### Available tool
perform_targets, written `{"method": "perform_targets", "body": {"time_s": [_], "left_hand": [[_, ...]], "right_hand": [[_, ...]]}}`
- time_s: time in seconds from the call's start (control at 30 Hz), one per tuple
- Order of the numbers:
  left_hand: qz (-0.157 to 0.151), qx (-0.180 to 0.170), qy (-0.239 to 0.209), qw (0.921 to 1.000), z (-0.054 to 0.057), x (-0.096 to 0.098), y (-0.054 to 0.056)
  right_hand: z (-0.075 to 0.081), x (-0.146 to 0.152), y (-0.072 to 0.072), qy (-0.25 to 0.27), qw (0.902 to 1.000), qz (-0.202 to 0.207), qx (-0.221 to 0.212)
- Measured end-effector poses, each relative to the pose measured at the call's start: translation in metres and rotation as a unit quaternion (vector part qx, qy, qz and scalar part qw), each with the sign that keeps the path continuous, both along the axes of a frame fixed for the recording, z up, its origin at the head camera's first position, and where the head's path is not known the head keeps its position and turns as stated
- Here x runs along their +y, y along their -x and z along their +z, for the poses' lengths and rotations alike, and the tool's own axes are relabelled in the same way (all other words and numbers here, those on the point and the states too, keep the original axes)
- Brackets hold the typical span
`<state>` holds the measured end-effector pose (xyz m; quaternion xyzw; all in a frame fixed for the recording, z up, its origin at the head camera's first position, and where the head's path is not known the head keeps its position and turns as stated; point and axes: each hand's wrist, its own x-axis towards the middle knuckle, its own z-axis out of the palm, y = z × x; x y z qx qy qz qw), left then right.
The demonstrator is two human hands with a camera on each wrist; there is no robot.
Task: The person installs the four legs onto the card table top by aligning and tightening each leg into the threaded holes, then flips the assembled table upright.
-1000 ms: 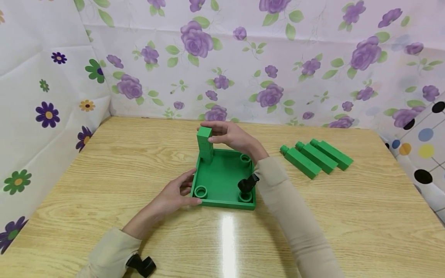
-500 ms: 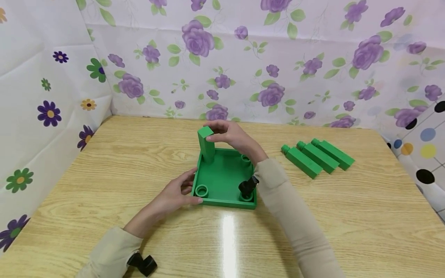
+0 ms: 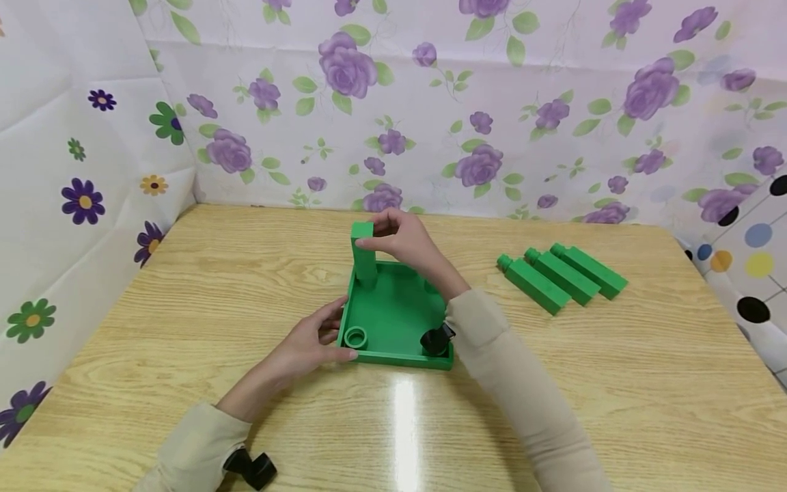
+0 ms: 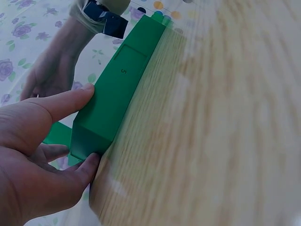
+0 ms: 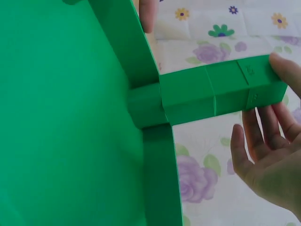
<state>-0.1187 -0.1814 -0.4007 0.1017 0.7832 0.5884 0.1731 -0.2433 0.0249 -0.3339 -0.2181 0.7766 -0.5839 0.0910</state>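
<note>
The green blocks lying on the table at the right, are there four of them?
No, only three green blocks lie there, side by side.

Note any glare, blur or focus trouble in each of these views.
Head view: sharp, with a bright glare streak on the table before the green tray. Left wrist view: the wood grain is smeared by motion blur, though the left hand is fairly clear. Right wrist view: evenly lit, and the green post is crisp.
</note>
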Motion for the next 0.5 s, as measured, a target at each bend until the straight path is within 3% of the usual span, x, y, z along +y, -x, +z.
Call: {"method": "perform_targets", "body": {"time_s": [0.5], "left_hand": [[0.005,0.000,0.002,1.0000,-0.0010,0.0001,-0.0002]], "right_hand": [[-0.0023,-0.0045,-0.0042,-0.014,0.9991,-0.041,0.007]]}}
